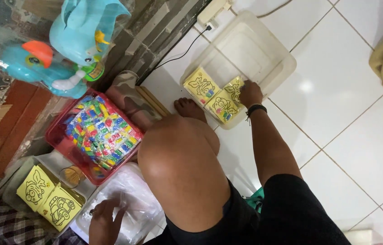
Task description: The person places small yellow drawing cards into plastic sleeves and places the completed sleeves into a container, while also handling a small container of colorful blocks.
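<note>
Crouched on a tiled floor, a person's right hand [250, 94] grips a yellow picture card [235, 87], laying it flat beside two others in a clear tub [264, 50], far right. The left hand [104, 222] rests loosely, fingers spread, on clear plastic bags [130, 193] near left.

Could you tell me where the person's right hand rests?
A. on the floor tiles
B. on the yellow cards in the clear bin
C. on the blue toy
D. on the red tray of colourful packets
B: the right hand lies on the yellow cards inside the clear bin.
</note>
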